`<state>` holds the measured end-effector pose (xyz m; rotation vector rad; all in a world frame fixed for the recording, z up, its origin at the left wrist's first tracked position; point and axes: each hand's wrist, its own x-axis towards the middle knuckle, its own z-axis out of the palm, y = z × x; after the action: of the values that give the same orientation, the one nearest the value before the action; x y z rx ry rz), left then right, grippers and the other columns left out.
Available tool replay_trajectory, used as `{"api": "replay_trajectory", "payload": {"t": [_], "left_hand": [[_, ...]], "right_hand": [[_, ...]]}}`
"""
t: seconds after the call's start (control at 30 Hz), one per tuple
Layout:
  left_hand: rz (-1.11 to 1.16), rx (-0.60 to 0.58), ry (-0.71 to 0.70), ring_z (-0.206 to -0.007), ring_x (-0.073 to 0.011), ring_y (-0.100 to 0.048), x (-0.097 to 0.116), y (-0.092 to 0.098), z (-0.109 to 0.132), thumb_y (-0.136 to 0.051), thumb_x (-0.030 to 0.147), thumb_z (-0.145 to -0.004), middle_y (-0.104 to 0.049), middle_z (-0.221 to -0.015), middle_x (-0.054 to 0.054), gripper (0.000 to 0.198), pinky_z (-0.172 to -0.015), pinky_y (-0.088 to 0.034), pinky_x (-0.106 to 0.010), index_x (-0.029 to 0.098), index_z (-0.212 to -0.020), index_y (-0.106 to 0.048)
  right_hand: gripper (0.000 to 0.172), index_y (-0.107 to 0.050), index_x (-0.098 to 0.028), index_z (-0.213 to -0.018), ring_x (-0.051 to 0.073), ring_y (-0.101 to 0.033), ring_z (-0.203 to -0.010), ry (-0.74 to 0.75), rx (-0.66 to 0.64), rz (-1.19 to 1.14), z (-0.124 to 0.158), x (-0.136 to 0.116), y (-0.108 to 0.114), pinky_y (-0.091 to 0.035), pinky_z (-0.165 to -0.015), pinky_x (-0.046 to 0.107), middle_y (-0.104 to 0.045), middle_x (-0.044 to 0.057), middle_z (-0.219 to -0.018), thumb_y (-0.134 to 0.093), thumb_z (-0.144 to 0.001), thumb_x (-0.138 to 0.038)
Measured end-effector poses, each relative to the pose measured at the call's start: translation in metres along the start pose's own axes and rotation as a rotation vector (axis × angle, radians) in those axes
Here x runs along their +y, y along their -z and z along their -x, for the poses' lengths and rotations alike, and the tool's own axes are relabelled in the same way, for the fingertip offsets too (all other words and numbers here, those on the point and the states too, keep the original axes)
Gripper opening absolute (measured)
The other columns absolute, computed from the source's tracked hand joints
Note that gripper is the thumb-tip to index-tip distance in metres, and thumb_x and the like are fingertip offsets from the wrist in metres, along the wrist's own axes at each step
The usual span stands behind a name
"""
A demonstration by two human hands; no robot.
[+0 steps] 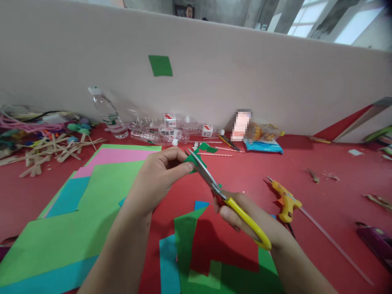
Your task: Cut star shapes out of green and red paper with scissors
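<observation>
My left hand (159,175) pinches a small piece of dark green paper (193,159) between thumb and fingers, above the red table. My right hand (248,222) grips yellow-handled scissors (226,200); their blades reach up and left into the green piece. Under both hands lie a dark green sheet with a cut-out (211,265) and blue paper (168,261).
Light green, pink and blue sheets (92,196) cover the left of the red table (306,171). Wooden sticks (52,149) lie at the far left, plastic bottles (159,132) along the white partition (214,73). A yellow glue gun (286,200) rests to the right. A snack bag (263,143) lies behind.
</observation>
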<state>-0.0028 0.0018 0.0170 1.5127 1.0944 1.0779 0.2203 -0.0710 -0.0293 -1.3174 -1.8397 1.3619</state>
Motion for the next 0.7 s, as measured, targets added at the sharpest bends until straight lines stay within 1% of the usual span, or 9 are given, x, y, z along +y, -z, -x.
{"api": "replay_trajectory", "payload": {"t": [0.2,0.33,0.47,0.57,0.63,0.7], "left_hand": [[-0.011,0.009,0.012,-0.066,-0.0113,-0.048,0.0,0.002,0.0,-0.072,0.026,-0.075,-0.058,-0.066,0.005,0.015,-0.065,-0.039,-0.027,0.02,-0.063,-0.064],[-0.002,0.016,0.025,-0.066,-0.0114,-0.049,-0.002,0.003,-0.001,-0.074,0.026,-0.075,-0.06,-0.067,0.004,0.013,-0.066,-0.04,-0.027,0.02,-0.065,-0.068],[0.129,0.046,0.054,-0.064,-0.011,-0.049,-0.006,-0.001,-0.002,-0.078,0.028,-0.073,-0.06,-0.065,0.004,0.013,-0.064,-0.04,-0.027,0.02,-0.067,-0.07],[0.241,0.066,0.062,-0.063,-0.0114,-0.05,-0.005,-0.007,-0.002,-0.078,0.026,-0.072,-0.059,-0.063,0.003,0.012,-0.063,-0.041,-0.027,0.02,-0.067,-0.069],[0.28,0.1,0.055,-0.061,-0.0118,-0.05,-0.003,-0.01,-0.002,-0.076,0.025,-0.071,-0.058,-0.061,0.003,0.012,-0.062,-0.041,-0.028,0.02,-0.064,-0.068],[0.27,0.139,0.038,-0.06,-0.0121,-0.049,-0.001,-0.012,-0.002,-0.075,0.025,-0.07,-0.058,-0.061,0.003,0.01,-0.061,-0.04,-0.028,0.02,-0.064,-0.068]], "right_hand": [[0.067,-0.048,-0.022,-0.08,0.012,-0.034,-0.056,-0.01,-0.003,-0.05,0.0,0.0,0.0,-0.028,-0.051,0.028,-0.043,-0.005,-0.065,-0.047,-0.09,-0.088],[0.065,-0.046,-0.023,-0.079,0.011,-0.032,-0.054,-0.017,0.01,-0.075,-0.002,0.0,-0.002,-0.025,-0.048,0.027,-0.041,-0.006,-0.063,-0.047,-0.091,-0.087],[0.064,-0.043,-0.023,-0.079,0.011,-0.031,-0.053,0.003,0.035,-0.133,-0.004,-0.001,-0.009,-0.025,-0.048,0.026,-0.039,-0.007,-0.063,-0.048,-0.092,-0.086],[0.066,-0.044,-0.023,-0.079,0.011,-0.033,-0.053,0.042,0.062,-0.151,-0.005,0.002,-0.015,-0.026,-0.048,0.026,-0.04,-0.006,-0.061,-0.043,-0.093,-0.087],[0.065,-0.044,-0.023,-0.078,0.012,-0.034,-0.052,0.06,0.065,-0.13,-0.006,0.005,-0.017,-0.026,-0.048,0.027,-0.04,-0.006,-0.061,-0.04,-0.094,-0.086],[0.064,-0.044,-0.023,-0.078,0.012,-0.034,-0.053,0.069,0.054,-0.103,-0.006,0.009,-0.017,-0.026,-0.048,0.027,-0.041,-0.005,-0.062,-0.04,-0.096,-0.085]]}}
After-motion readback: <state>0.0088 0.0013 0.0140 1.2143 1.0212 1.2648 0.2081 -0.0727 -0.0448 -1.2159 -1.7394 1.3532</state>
